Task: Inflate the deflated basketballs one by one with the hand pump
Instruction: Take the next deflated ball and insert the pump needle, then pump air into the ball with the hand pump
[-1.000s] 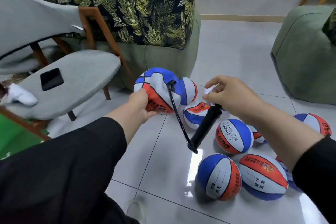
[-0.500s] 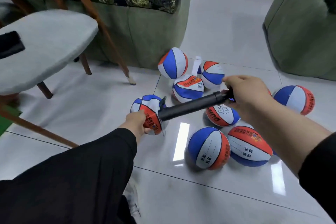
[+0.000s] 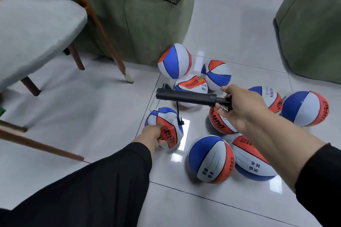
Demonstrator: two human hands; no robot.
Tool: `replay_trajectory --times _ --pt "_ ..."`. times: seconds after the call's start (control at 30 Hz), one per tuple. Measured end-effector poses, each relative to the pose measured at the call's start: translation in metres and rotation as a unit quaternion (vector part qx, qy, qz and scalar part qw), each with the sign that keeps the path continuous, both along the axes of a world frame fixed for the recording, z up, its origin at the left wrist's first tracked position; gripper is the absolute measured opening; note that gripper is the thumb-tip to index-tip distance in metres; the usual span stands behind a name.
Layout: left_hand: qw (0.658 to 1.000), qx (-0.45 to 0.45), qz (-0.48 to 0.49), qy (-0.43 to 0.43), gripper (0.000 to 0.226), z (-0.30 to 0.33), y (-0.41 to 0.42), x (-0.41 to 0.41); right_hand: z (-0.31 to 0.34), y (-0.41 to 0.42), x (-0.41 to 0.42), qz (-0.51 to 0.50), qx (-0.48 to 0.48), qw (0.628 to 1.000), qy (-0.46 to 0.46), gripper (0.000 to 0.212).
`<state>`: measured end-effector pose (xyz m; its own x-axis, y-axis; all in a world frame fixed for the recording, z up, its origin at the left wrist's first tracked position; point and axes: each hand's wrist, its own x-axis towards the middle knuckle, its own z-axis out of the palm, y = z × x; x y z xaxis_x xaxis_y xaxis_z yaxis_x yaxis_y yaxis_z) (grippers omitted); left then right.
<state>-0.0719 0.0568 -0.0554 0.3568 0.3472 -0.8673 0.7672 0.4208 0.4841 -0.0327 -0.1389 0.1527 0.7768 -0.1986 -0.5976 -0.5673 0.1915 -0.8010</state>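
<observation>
1. Black plastic forms the hand pump (image 3: 186,97), held level above the floor (image 3: 92,101); the right hand (image 3: 241,105) grips its handle end, fingers curled round it.
2. From the pump's far end a thin black hose (image 3: 178,112) drops to the deflated basketball (image 3: 166,125).
3. That crumpled red, white and blue ball sits low by the floor, pinched at its near edge by the left hand (image 3: 153,134).
4. Round inflated basketballs (image 3: 211,159) lie clustered on the tiles to the right, near a green sofa (image 3: 140,24).

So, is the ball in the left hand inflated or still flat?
Still flat: the ball in the left hand looks creased and caved in, unlike the round balls nearby.
</observation>
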Motion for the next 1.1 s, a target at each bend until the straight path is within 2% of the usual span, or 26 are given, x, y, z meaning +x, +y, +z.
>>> replay_trajectory --times 0.2,0.3,0.37,0.43,0.5,0.57,0.67,0.73,0.87,1.0,1.1 --pt "0.999 0.027 0.028 0.000 0.027 0.014 -0.005 0.006 -0.015 -0.001 0.011 -0.002 0.025 0.999 0.030 0.018" --pt "0.988 0.074 0.133 -0.008 0.043 0.030 -0.009 0.008 -0.020 -0.002 0.015 0.005 0.034 0.999 0.043 0.015" --pt "0.974 0.105 0.194 -0.053 0.062 0.056 -0.019 0.009 -0.020 -0.001 0.018 0.014 0.036 0.998 0.039 0.009" --pt "0.964 0.074 0.223 -0.123 0.072 0.087 -0.037 0.008 -0.019 -0.001 0.017 0.026 0.043 0.998 0.033 0.009" --pt "0.953 -0.020 0.234 -0.189 0.068 0.119 -0.059 0.008 -0.017 -0.002 0.012 0.030 0.049 0.998 0.033 0.017" --pt "0.947 -0.099 0.226 -0.207 0.059 0.148 -0.075 0.015 -0.015 -0.004 0.004 0.035 0.052 0.998 0.033 0.017" --pt "0.945 -0.145 0.212 -0.205 0.043 0.178 -0.091 0.022 -0.014 -0.011 -0.007 0.030 0.058 0.997 0.027 0.006" --pt "0.941 -0.162 0.208 -0.213 0.038 0.185 -0.100 0.023 -0.012 -0.018 -0.014 0.020 0.067 0.997 0.024 0.006" --pt "0.948 -0.139 0.197 -0.207 0.031 0.187 -0.120 0.019 -0.007 -0.031 -0.029 0.044 0.037 0.998 0.006 0.013" --pt "0.946 -0.128 0.213 -0.210 0.035 0.185 -0.124 0.015 -0.007 -0.039 -0.048 0.145 -0.055 0.987 -0.040 0.035" --pt "0.948 -0.109 0.218 -0.203 0.043 0.176 -0.126 0.010 -0.016 -0.039 -0.073 0.229 -0.091 0.966 -0.077 0.037"
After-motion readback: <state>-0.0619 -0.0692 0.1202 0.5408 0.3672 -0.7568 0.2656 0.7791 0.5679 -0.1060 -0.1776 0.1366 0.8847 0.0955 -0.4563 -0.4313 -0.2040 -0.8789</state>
